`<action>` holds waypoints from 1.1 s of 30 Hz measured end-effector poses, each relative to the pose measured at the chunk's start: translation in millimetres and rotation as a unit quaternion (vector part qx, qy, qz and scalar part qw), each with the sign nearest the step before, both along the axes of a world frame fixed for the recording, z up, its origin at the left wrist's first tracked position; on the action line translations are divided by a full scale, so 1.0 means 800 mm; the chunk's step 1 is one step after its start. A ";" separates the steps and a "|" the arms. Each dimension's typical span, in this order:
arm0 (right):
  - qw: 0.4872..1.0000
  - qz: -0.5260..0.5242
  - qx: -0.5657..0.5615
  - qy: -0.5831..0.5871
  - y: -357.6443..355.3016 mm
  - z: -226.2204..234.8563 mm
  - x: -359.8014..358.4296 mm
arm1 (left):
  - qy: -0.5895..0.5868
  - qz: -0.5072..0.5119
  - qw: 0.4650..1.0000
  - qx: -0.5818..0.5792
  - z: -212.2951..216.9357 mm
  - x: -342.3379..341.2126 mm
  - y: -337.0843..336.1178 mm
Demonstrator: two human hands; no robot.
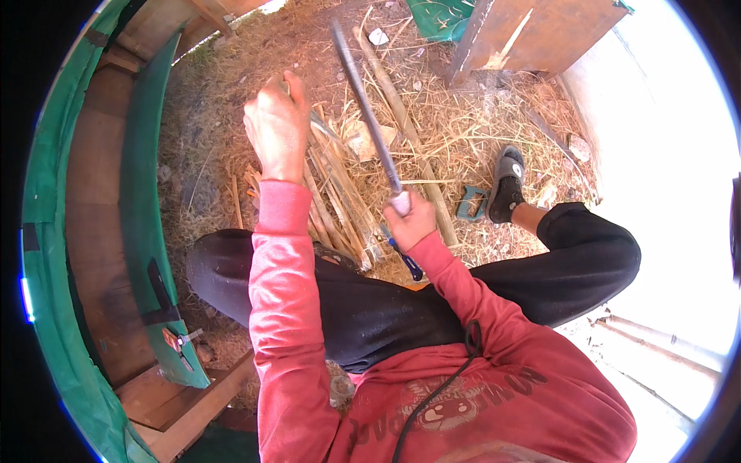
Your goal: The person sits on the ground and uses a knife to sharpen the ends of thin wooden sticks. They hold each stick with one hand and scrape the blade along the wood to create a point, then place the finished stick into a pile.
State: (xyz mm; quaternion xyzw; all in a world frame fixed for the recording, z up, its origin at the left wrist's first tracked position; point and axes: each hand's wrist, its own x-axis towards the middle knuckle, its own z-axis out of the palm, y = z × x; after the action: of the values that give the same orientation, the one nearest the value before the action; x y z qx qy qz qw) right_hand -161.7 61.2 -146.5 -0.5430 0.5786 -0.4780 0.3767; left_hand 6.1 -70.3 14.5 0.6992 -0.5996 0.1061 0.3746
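Note:
My right hand (pixel 413 220) grips the pale handle of a machete (pixel 369 116). Its long dark blade points up and away to the left, slightly blurred, over the straw-covered ground. Farther forward and to the left, my left hand (pixel 278 127) is raised with its fingers curled closed; what they hold, if anything, is hidden. Below and between the hands lies a pile of split wooden sticks (pixel 340 193) on the ground. A pale, rough block (pixel 369 140) rests beside the sticks, partly behind the blade.
A long wooden pole (pixel 401 116) lies beyond the blade. Near my sandalled right foot (pixel 505 181) is a green plastic piece (pixel 471 202). A blue-handled tool (pixel 407 261) lies by my legs. Green-edged wooden panels (pixel 143 193) stand at left; a brown wooden box (pixel 532 35) stands far right.

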 end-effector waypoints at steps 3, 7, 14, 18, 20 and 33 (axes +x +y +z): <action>0.988 0.025 0.077 0.132 0.014 -0.034 0.015 | -0.020 0.007 1.000 -0.008 0.002 -0.013 0.004; 0.957 0.085 0.163 0.226 0.016 -0.093 0.003 | 0.024 0.015 1.000 -0.007 0.000 0.004 0.007; 0.986 0.060 0.056 0.144 0.011 -0.007 -0.004 | 0.032 0.046 0.998 -0.036 0.008 0.021 0.017; 0.997 0.034 -0.002 0.064 0.000 0.025 0.002 | 0.009 0.054 0.997 -0.061 -0.011 0.023 0.015; 0.998 0.032 0.021 0.057 0.003 0.018 0.005 | -0.002 0.065 0.996 -0.067 -0.015 0.021 0.010; 0.989 0.030 0.099 0.107 0.016 -0.020 0.012 | 0.211 0.012 0.975 0.070 0.003 0.007 0.034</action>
State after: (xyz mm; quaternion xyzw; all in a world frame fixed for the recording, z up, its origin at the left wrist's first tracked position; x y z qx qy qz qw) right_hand -152.0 73.8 -162.8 -0.5680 0.6435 -0.3461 0.3789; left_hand 12.0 -43.3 16.8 0.7375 -0.5042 -0.0816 0.4417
